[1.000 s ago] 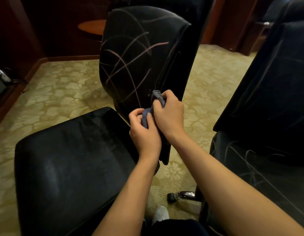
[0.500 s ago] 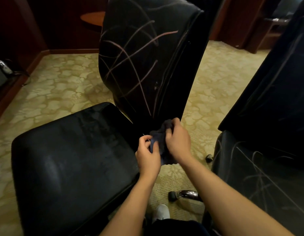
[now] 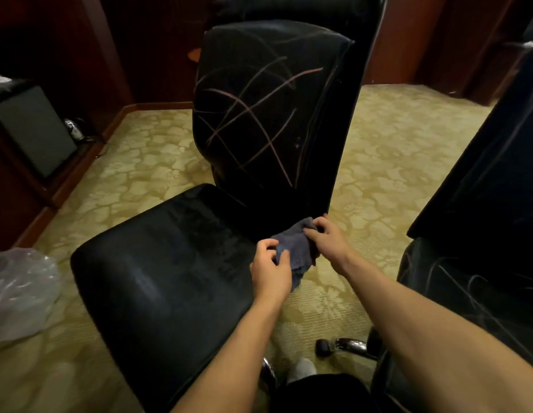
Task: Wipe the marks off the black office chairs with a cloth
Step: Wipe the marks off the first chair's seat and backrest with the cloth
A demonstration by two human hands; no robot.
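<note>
The black leather office chair [image 3: 181,281] fills the middle of the view, its seat toward 8 o'clock and its tall backrest [image 3: 271,114] rising toward 12 o'clock, crossed by pale pinkish chalk-like marks [image 3: 253,114]. At the foot of the backrest, where it meets the seat's rear edge, a small grey-blue cloth [image 3: 295,248] is held between both hands. The left hand [image 3: 271,269] grips the cloth's lower part, thumb and curled fingers pinching it. The right hand [image 3: 327,242], at 2 o'clock from the left, pinches the cloth's upper edge with bent fingertips against the backrest's base. A second black chair [image 3: 483,204] with faint marks stands at 3 o'clock. A clear crumpled plastic bag [image 3: 20,290] lies on the patterned yellow carpet [image 3: 134,162] at 9 o'clock.
</note>
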